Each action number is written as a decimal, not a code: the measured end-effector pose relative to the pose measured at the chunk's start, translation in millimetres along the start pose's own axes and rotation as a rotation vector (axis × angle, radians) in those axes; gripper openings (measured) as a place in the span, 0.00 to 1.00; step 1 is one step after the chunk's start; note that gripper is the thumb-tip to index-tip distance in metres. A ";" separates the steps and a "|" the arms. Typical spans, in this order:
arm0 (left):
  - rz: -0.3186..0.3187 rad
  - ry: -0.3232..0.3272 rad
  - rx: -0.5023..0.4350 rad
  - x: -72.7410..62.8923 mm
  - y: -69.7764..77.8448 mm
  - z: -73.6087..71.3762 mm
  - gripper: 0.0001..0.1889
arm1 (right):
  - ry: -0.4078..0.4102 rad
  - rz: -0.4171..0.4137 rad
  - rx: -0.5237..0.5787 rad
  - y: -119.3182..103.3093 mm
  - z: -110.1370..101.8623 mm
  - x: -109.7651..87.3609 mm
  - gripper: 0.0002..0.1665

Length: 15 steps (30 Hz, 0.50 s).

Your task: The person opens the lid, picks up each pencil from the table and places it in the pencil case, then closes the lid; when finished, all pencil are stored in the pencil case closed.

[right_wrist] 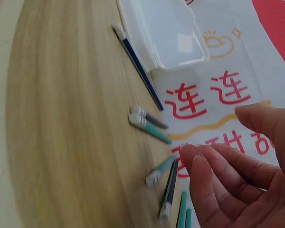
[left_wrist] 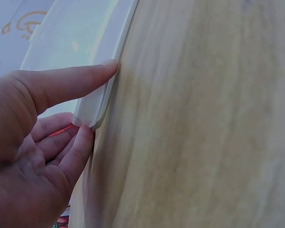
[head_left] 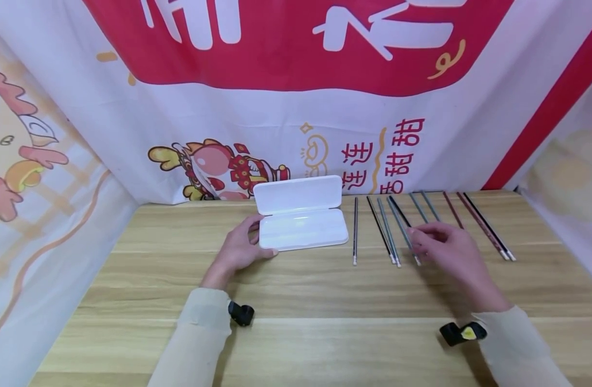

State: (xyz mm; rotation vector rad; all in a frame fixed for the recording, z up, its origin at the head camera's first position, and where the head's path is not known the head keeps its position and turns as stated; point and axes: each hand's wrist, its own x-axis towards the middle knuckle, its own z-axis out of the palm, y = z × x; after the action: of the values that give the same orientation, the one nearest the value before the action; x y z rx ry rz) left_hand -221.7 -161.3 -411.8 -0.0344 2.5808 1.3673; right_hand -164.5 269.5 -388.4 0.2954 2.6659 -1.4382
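Observation:
A white pencil case (head_left: pixel 302 230) lies on the table with its lid (head_left: pixel 298 194) raised at the back. My left hand (head_left: pixel 242 244) grips its left end. In the left wrist view, the thumb (left_wrist: pixel 80 83) presses along the front rim, and the other fingers meet the corner from the side. Over the row of pencils, my right hand (head_left: pixel 441 247) hovers with thumb and fingertips apart and nothing between them. Nearest to it are a black pencil (head_left: pixel 399 210) and a teal pencil (head_left: pixel 402 228), white eraser ends toward me. The right wrist view shows both pencils below the fingertips.
A dark blue pencil (head_left: pixel 356 231) lies just right of the case. Beside it are a black pencil (head_left: pixel 380 228) and a teal one (head_left: pixel 389 231). Further right lie more teal pencils, dark red pencils (head_left: pixel 482 223) and another black one. A printed cloth (head_left: pixel 296 123) hangs behind the table's back edge.

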 end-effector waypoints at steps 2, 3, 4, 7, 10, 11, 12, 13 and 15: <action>0.002 0.002 0.001 0.1 0.3 0.1 0.47 | 0.001 0.013 0.002 7.5 -5.2 -1.3 0.40; 0.002 0.003 0.002 0.2 0.5 0.1 0.47 | 0.001 0.023 0.002 11.3 -7.9 -1.7 0.41; 0.003 0.004 0.003 0.3 0.6 0.0 0.47 | 0.003 0.033 0.009 15.1 -10.7 -1.9 0.41; 0.005 0.002 0.011 0.4 1.4 0.1 0.47 | 0.011 0.038 0.014 26.9 -20.5 -1.9 0.42; 0.004 0.001 0.016 -0.2 2.4 0.2 0.46 | 0.043 0.033 0.022 36.9 -31.4 -2.5 0.41; 0.003 0.001 0.020 -0.5 2.9 0.3 0.46 | 0.056 0.031 0.026 39.7 -35.3 -2.3 0.40; 0.001 0.001 0.022 -0.9 3.5 0.6 0.46 | 0.068 0.031 0.028 42.7 -39.5 -2.3 0.39; 0.002 0.001 0.025 -1.3 4.1 0.8 0.46 | 0.076 0.035 0.034 45.6 -44.0 -2.1 0.39; 0.003 0.005 0.031 -1.7 5.0 1.1 0.46 | 0.099 0.030 0.052 52.0 -53.0 -1.7 0.38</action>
State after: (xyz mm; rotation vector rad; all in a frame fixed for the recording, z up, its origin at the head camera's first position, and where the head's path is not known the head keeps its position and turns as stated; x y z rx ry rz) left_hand -220.5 -157.7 -408.1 -0.0288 2.6069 1.3299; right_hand -151.3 341.4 -401.4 0.4200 2.6903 -1.5248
